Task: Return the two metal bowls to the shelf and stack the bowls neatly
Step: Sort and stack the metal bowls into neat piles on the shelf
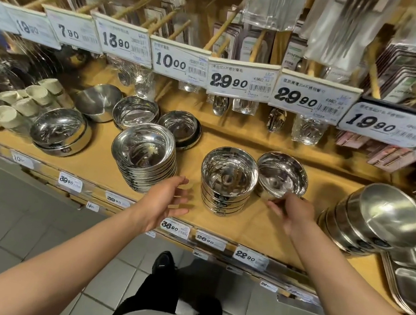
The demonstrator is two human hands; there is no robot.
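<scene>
A short stack of straight-walled metal bowls [227, 182] stands near the front middle of the wooden shelf [258, 228]. Right beside it a single metal bowl [281, 174] sits tilted, leaning toward the stack. My right hand [292, 211] is at that bowl's near rim, its fingertips touching or almost touching it; whether it grips is unclear. My left hand [167, 200] hovers open to the left of the stack, between it and a taller pile of shallow bowls [145, 162], holding nothing.
More steel bowls [60, 132] and cream cups [23, 105] fill the shelf's left. A leaning pile of bowls [373, 222] and steel trays [410, 281] crowd the right. Price tags [241, 82] and packaged cutlery hang above. Tiled floor lies below.
</scene>
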